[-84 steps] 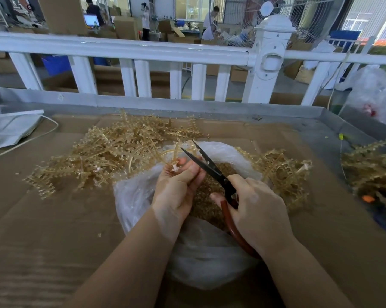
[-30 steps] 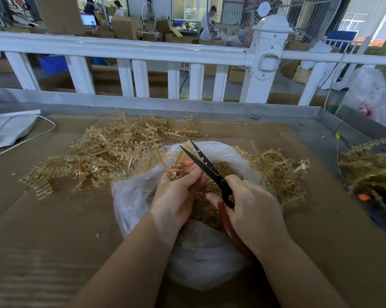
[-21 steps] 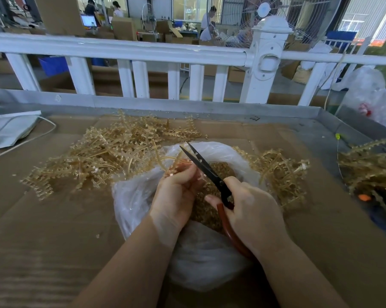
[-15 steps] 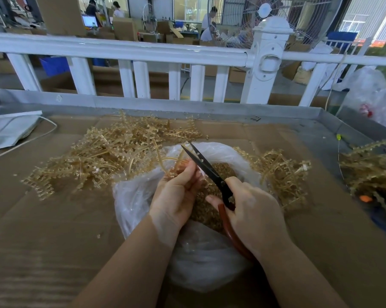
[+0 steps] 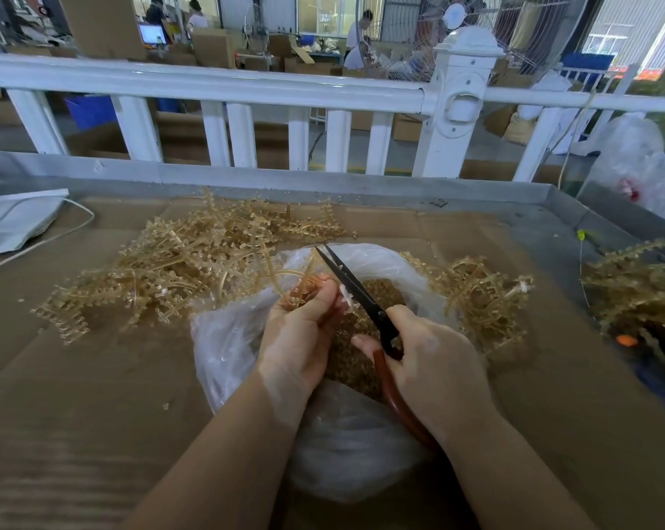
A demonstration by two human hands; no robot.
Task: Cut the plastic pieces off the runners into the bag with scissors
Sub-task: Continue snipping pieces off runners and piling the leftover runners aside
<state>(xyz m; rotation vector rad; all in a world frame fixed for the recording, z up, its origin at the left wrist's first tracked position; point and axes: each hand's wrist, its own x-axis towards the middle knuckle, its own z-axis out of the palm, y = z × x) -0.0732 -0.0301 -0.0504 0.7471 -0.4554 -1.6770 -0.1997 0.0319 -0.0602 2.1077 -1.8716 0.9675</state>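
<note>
Your left hand (image 5: pixel 298 334) sat at the centre of the frame, its fingers (image 5: pixel 323 300) curled round a bunch of amber runners (image 5: pixel 298 285) held just above the open mouth of the clear plastic bag (image 5: pixel 239 338). Your right hand (image 5: pixel 434 361) gripped the red-brown handles of the scissors (image 5: pixel 361 296), fingers wrapped round them; the dark blades pointed toward the upper left and stood almost closed, touching the runner at your left fingertips. Inside the bag, below both hands, lay a heap of small brown cut pieces (image 5: pixel 350 361). A large tangle of runners (image 5: pixel 178 269) spread over the cardboard-covered table (image 5: pixel 93 395) to the left of the bag, a smaller tangle (image 5: pixel 476 296) lay just beside it on the right, and another pile (image 5: pixel 637 292) sat at the right edge of the frame. A white railing (image 5: pixel 208 86) crossed the top of the frame behind the table.
</note>
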